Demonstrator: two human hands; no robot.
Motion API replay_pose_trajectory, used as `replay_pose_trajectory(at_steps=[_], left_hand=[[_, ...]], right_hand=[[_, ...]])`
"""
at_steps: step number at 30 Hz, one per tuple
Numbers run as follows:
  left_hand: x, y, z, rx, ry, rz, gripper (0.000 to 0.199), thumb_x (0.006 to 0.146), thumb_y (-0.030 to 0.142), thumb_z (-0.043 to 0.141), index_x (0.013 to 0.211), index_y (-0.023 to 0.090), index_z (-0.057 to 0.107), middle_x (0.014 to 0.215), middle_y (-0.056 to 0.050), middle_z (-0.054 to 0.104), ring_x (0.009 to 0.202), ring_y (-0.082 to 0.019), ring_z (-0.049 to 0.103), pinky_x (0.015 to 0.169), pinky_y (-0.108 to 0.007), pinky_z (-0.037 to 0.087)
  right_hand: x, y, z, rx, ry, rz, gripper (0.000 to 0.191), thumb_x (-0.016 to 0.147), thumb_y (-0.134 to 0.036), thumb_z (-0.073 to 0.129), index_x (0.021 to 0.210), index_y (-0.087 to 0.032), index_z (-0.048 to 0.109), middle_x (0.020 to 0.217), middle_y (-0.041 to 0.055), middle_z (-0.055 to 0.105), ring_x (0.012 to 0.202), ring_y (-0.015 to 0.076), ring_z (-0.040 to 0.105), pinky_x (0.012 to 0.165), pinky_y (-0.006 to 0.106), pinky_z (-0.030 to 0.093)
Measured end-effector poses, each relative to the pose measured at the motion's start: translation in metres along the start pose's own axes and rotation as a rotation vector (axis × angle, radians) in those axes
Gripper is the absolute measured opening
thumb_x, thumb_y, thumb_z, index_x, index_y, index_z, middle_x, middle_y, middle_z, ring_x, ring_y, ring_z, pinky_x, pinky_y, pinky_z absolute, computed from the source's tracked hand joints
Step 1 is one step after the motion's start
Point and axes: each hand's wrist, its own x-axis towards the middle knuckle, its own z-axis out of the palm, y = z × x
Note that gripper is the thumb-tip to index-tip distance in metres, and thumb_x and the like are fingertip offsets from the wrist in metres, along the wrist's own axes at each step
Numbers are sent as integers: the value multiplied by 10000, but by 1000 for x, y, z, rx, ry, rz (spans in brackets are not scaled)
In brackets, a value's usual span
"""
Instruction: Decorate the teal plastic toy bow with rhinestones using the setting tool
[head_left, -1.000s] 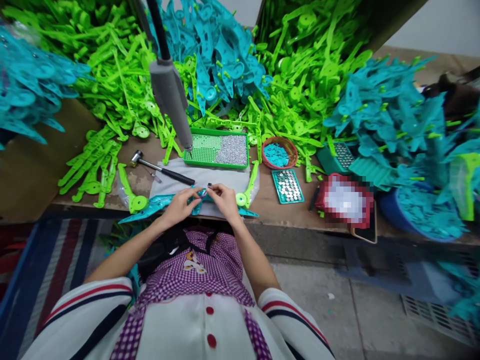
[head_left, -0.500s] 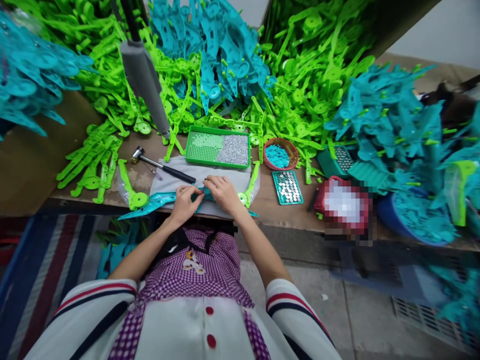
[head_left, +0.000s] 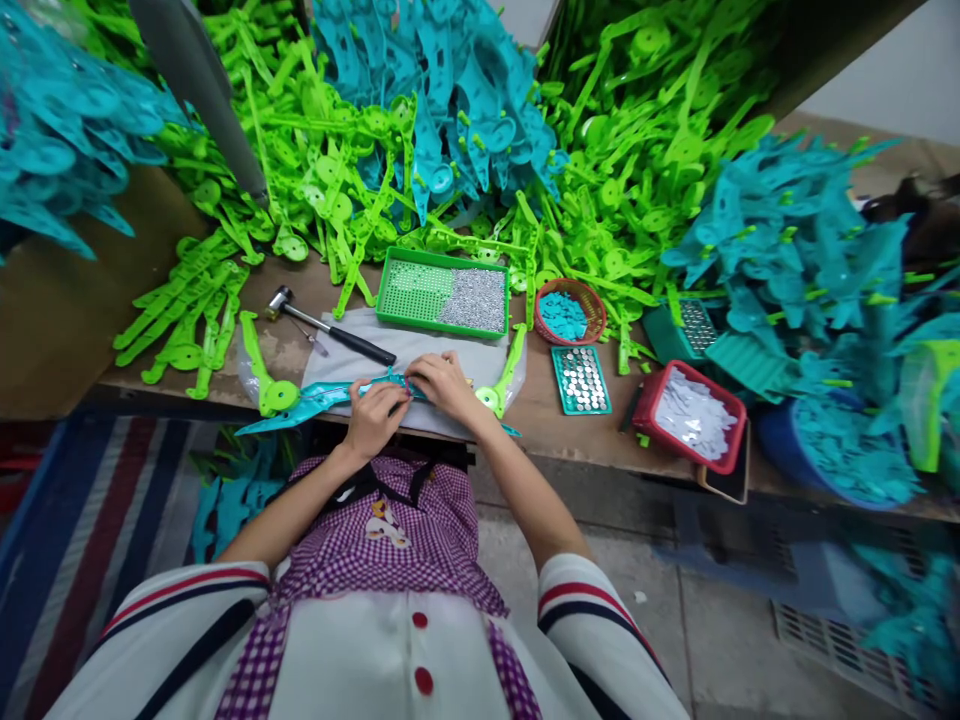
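Note:
A long blue plastic piece [head_left: 313, 403] with green arms at both ends lies across a grey cloth [head_left: 427, 347] at the table's front edge. My left hand [head_left: 373, 415] is on the middle of this piece, its fingers drawn together. Close beside it, my right hand [head_left: 442, 385] bends over the same part with fingers pinched. Whatever is between the fingertips of either hand is too small to make out. A hammer [head_left: 360, 344] with a black handle rests on the cloth behind my left hand.
Behind the cloth sits a green tray [head_left: 382, 298] of small metal parts. To the right are a red basket [head_left: 537, 318], a tray of silver discs [head_left: 581, 381] and a red bin [head_left: 737, 400]. A grey tool [head_left: 214, 105] hangs at upper left before green and blue piles.
My left fingers have closed in and turned over the blue piece. My right hand stays close to the same spot. The view has shifted slightly, and the hanging tool appears further up and left.

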Motion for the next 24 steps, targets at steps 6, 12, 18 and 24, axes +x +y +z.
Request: replay_pose_trajectory(at_steps=[6,12,18,24], left_hand=[[-2,-3,3,-7,-44,-67,153,937,268,572,804,228,637,851,1,764,884,-193,694,972,-434,318],[2,-2,0,-21,-67,-84,158,935,269,554,802,231,629,831,-3,750,859,-194,671,946,-411,334],[11,1,-5,2,-164,-87,138,944,250,533,835,226,614,840,-12,738,864,-205,646,900,-400,325],[14,5,-11,70,-241,-98,100,935,211,551,889,224,639,931,-49,750,1052,-269,599,879,-440,284]], right_hand=[[-2,-5,-1,-31,6,44,156,965,-228,481,937,-186,629,1007,73,705,975,203,575,882,359,235],[-1,-4,-8,34,-42,78,140,932,-227,539,902,-184,669,1008,71,718,1002,211,611,919,379,284],[-5,3,-9,340,-4,129,234,924,-367,577,910,-184,722,1012,60,717,963,171,653,881,297,421],[-5,1,-1,321,7,207,167,879,-330,656,923,-173,691,1002,55,698,960,172,627,886,307,406]])
